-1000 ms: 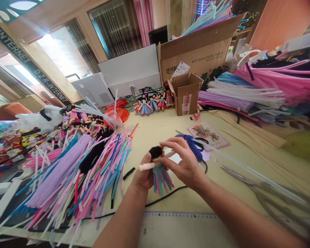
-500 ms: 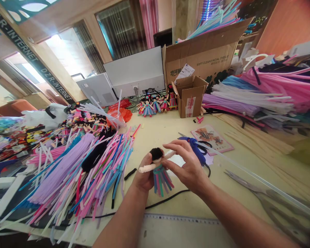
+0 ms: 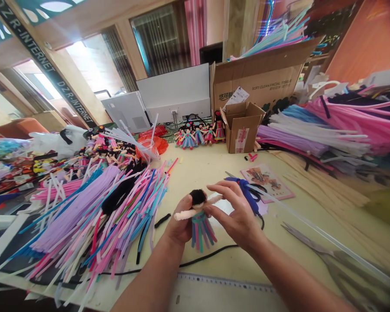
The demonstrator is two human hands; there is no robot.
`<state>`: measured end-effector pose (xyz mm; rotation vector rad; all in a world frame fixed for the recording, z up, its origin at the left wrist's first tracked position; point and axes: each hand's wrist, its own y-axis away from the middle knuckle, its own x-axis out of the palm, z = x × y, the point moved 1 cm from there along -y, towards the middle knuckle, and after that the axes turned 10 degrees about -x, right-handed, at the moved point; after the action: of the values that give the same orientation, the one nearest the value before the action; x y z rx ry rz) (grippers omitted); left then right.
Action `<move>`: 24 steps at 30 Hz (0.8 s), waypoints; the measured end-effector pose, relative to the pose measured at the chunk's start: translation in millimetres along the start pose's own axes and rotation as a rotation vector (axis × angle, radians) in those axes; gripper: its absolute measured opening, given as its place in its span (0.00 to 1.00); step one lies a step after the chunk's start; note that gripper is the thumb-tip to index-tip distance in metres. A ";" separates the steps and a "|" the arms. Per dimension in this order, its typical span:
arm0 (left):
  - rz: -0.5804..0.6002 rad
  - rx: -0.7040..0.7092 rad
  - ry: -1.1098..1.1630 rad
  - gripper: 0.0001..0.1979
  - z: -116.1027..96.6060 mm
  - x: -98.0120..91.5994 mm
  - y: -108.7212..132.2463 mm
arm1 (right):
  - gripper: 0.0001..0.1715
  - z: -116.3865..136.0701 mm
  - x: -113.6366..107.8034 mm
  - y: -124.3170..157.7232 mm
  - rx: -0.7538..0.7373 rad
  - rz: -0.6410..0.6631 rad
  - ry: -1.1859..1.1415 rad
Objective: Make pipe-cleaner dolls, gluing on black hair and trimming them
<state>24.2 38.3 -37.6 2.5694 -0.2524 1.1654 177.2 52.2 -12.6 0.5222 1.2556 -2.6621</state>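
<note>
A small pipe-cleaner doll (image 3: 199,216) with a black fuzzy head, white arms and a striped blue, pink and green skirt is held above the table. My left hand (image 3: 181,225) grips it from the left, fingers wrapped round its body. My right hand (image 3: 235,216) pinches the doll at the neck and right arm, with the upper fingers stretched out. A blue glue gun (image 3: 248,195) lies just behind my right hand.
A big heap of coloured pipe cleaners (image 3: 94,216) covers the left side. Scissors (image 3: 325,247) and a long clear rod (image 3: 325,236) lie right. A ruler (image 3: 227,281) lies near me. Finished dolls (image 3: 198,135), a small carton (image 3: 242,126) and a large box (image 3: 260,82) stand behind.
The view has tilted slightly, so everything sits a little lower and to the right. Both hands keep hold of the doll, my right fingers shifting a little on it.
</note>
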 end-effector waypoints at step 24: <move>0.026 -0.041 -0.028 0.27 0.1 -4.2 -1.8 | 0.19 0.0 1.3 0.4 0.020 0.015 -0.018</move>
<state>22.0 40.1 -41.2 2.5561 -0.3138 1.1218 176.1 51.9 -13.4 0.5071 1.2161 -2.6641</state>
